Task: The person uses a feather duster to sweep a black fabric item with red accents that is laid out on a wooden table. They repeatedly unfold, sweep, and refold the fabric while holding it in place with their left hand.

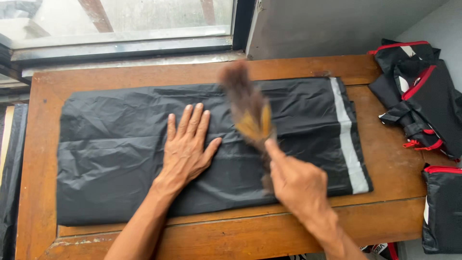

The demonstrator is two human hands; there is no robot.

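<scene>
A folded black waterproof garment (pixel 115 144) with a grey reflective stripe (pixel 347 130) lies flat across a wooden table (pixel 269 231). My left hand (pixel 187 144) presses palm-down on its middle, fingers spread. My right hand (pixel 296 185) grips the handle of a brown feather duster (pixel 248 108), forefinger stretched along it. The duster's feathers are blurred and lie over the garment's upper middle, just right of my left hand.
More black garments with red trim (pixel 418 96) are piled at the table's right end, and another folded one (pixel 442 207) sits at the lower right. A window and sill (pixel 125 48) run along the far edge. Black fabric (pixel 12 159) hangs at the left.
</scene>
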